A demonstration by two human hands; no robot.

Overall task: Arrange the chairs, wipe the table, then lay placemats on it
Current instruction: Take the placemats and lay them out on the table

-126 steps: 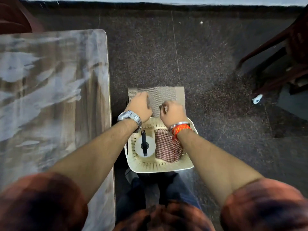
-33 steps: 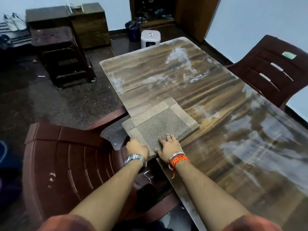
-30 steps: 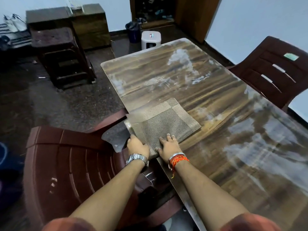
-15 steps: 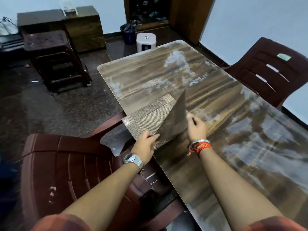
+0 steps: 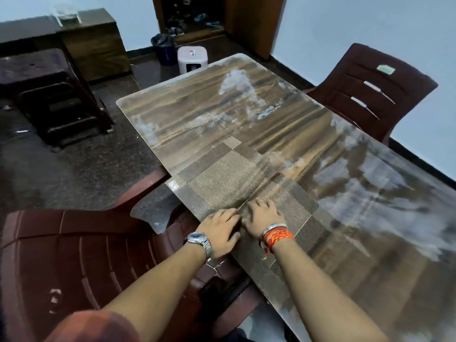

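Note:
A grey-brown woven placemat lies unfolded along the near left edge of the glossy wooden table. A fold crease runs across its middle. My left hand and my right hand press flat on the mat at that crease, side by side, palms down, fingers spread. Neither hand grips anything. A maroon plastic chair stands pushed against the table edge just left of my arms. A second maroon chair stands at the far right side.
Dark stacked stools and a wooden cabinet stand at the back left. A white stool and a dark bin sit beyond the table's far end. The table's far half shows smeared streaks.
The folded placemat has been opened flat to its full length on the table. My right hand, which was lifting the upper flap, now rests flat beside my left hand on the crease.

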